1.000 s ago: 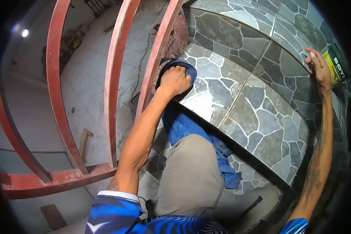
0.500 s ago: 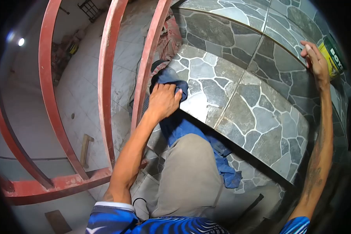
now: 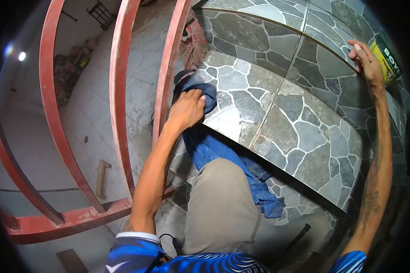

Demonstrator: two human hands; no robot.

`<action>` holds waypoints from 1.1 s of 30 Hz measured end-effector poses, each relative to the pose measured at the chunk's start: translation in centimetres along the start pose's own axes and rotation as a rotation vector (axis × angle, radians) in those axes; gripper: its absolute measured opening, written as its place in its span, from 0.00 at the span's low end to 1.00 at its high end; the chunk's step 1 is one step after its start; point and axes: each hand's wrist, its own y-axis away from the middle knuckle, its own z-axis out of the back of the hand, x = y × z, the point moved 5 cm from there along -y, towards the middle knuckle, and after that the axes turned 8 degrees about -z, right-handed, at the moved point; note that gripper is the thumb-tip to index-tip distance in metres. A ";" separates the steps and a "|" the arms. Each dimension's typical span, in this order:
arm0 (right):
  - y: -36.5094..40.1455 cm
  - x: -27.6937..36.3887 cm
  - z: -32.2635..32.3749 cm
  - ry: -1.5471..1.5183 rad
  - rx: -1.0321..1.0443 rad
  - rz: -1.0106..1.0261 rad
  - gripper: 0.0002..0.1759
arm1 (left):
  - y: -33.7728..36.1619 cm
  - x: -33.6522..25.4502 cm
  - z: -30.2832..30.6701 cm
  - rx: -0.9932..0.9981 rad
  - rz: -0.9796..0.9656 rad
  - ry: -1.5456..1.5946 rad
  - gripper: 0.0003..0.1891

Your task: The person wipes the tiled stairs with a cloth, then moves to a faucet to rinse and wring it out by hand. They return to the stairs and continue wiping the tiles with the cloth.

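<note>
My left hand presses down on a bunched dark blue cloth at the left end of a stone-patterned step. Its fingers are bent over the cloth. My right hand is raised at the upper right, fingers loosely curled and a little apart, holding nothing visible. Just beside it stands a yellow and green can on the higher step. More blue cloth lies below the step's front edge, around my knee.
Red metal railing bars rise on the left, joined to a red bottom rail. Beyond them, a wooden piece lies on the tiled floor far below. A red and white sack sits behind the step's left end.
My left hand has shifted slightly left with the cloth, which is bunched more tightly. The right hand stays near the can. The whole view has moved slightly.
</note>
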 end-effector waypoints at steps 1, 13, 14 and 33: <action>-0.2 -0.1 0.0 0.007 -0.001 0.021 0.20 | 0.9 0.8 0.0 -0.082 0.067 0.079 0.15; 0.0 0.2 -0.2 0.030 -0.021 0.036 0.21 | -2.4 -1.6 -0.4 -0.003 0.199 -0.127 0.16; 0.1 0.1 -0.3 0.033 -0.024 0.035 0.21 | -3.3 -2.7 -0.2 -0.042 0.128 -0.173 0.15; 0.4 0.9 -0.4 0.046 -0.034 0.078 0.21 | 1.2 -0.5 -1.4 -0.193 -0.124 -0.188 0.27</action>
